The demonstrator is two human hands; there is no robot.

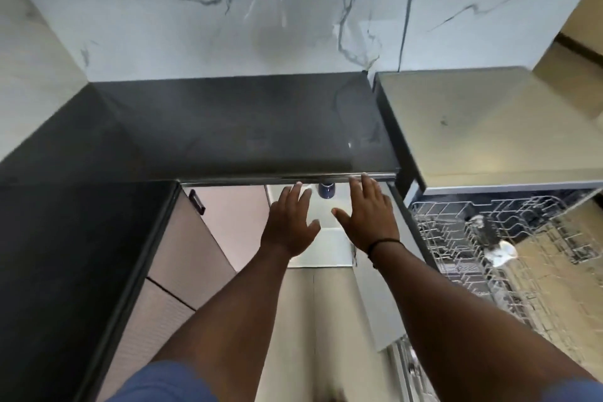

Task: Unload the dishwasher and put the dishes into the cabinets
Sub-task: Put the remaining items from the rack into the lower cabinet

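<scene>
Dark grey polished stone worktop runs L-shaped beneath a white marble-veined wall panel; below its front edge an open lower cabinet with a pale interior shelf is seen from above. To the right, the open dishwasher's grey wire rack is drawn out and holds 1 small white crumpled-looking item, too blurred to identify, beside a dark object. 2 bare hands reach toward the cabinet: left hand and right hand, each grip spread with straight fingers, holding nothing; right fingertips lie at the worktop's edge. 1 small dark blue rounded vessel, probably a cup, stands inside the cabinet between the hands. Risk: a hurried withdrawal could clip the vessel and topple it, or knuckles could strike the stone lip. No legible brand, label or writing appears.
</scene>
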